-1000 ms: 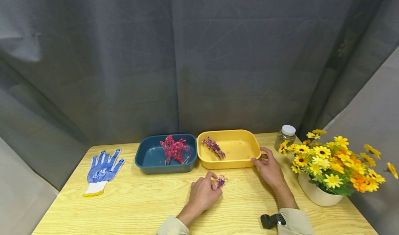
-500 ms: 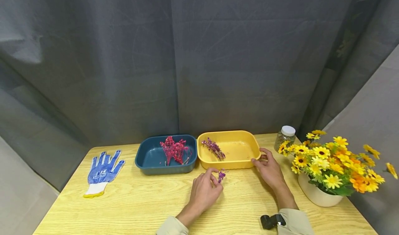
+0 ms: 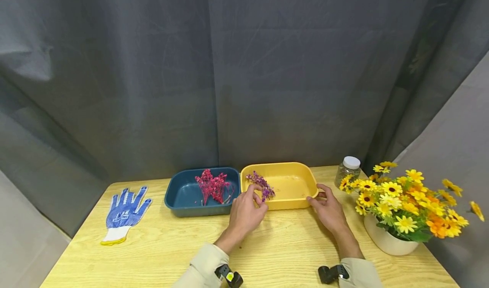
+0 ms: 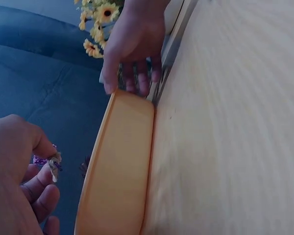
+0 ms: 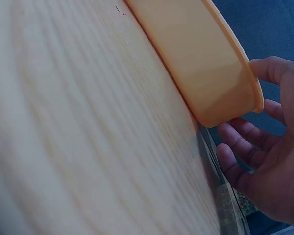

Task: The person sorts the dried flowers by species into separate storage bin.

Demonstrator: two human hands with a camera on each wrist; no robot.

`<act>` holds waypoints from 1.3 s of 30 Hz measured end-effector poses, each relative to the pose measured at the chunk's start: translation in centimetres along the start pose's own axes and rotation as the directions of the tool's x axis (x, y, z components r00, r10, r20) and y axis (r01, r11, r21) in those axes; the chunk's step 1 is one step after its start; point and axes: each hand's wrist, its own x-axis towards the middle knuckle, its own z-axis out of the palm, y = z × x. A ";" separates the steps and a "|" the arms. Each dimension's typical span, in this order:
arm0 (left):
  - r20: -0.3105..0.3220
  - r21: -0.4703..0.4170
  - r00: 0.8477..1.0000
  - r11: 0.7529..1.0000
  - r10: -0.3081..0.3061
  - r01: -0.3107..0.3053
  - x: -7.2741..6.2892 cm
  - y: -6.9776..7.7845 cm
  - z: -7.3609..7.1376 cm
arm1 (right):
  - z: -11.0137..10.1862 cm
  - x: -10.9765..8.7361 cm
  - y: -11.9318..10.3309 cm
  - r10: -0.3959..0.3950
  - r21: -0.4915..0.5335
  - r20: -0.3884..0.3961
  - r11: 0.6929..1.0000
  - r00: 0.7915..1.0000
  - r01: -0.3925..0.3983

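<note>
My left hand (image 3: 246,211) is above the front left part of the yellow tray (image 3: 294,188). Thumb and index finger pinch a small dried purple flower sprig (image 4: 55,166) by its stem. Another purple sprig (image 3: 257,178) lies inside the tray's left part; in the head view the two partly overlap. At the tray's front right corner, my right hand (image 3: 329,209) holds on, its thumb at the rim and the other fingers against the end wall (image 5: 230,105). Touching the yellow tray on the left is a dark blue tray (image 3: 181,194) with dried red flowers (image 3: 212,186).
A blue and white work glove (image 3: 124,213) lies flat on the far left of the table (image 3: 172,254). To the right stand a white-lidded jar (image 3: 348,171) and a white pot (image 3: 391,235) of yellow artificial flowers (image 3: 405,203). A grey curtain (image 3: 214,88) hangs behind.
My left hand has lifted the purple sprig from the table in front and carried it forward over the yellow tray's rim. The right hand stays at the tray's corner.
</note>
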 end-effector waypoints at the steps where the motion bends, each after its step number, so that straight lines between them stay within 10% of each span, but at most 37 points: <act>1: -0.004 0.004 1.000 1.000 -0.008 0.008 0.3 0.0 0.0 | 0.0 0.0 0.0 -0.001 0.002 0.000 1.000 1.000 0.001; 26: 0.020 -0.034 0.965 0.965 -0.260 0.261 6.4 0.1 1.9 | 0.4 0.1 0.5 -0.023 -0.022 -0.038 1.000 0.999 0.022; 39: 0.012 -0.099 0.977 0.972 -0.212 0.213 5.4 -0.6 2.6 | 0.4 -0.1 0.3 -0.030 -0.015 -0.037 0.999 0.999 0.029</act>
